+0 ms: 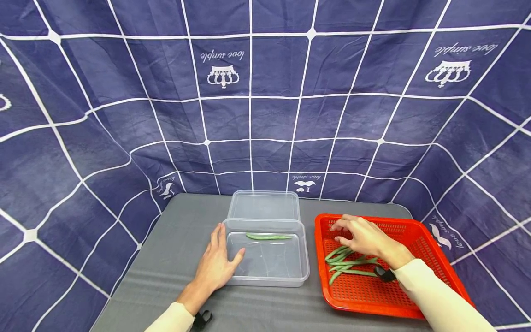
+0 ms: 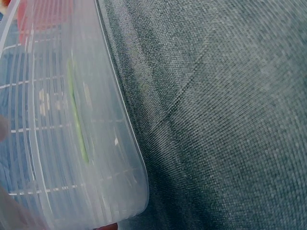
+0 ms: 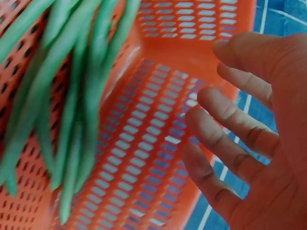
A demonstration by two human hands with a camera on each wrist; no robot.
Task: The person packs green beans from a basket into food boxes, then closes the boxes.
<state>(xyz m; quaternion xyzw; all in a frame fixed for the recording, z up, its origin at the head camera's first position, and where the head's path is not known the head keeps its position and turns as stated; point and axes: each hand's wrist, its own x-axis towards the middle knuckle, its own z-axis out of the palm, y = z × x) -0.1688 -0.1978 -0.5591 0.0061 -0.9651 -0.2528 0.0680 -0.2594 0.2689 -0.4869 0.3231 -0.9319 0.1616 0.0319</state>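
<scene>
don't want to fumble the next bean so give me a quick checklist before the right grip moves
1. Right grip free: ok, fingers apart, holding nothing, over the red basket.
2. Beans in basket available: ok, several lie toward its left side.
3. Those beans separated for easy picking: not ok, they overlap in a loose bunch.
4. Clear container uncovered: ok, the lid is behind it; a single bean lies inside near the far wall.
5. Container held firmly: cannot tell, the left grip is at its left side, but pressure doesn't show.
</scene>
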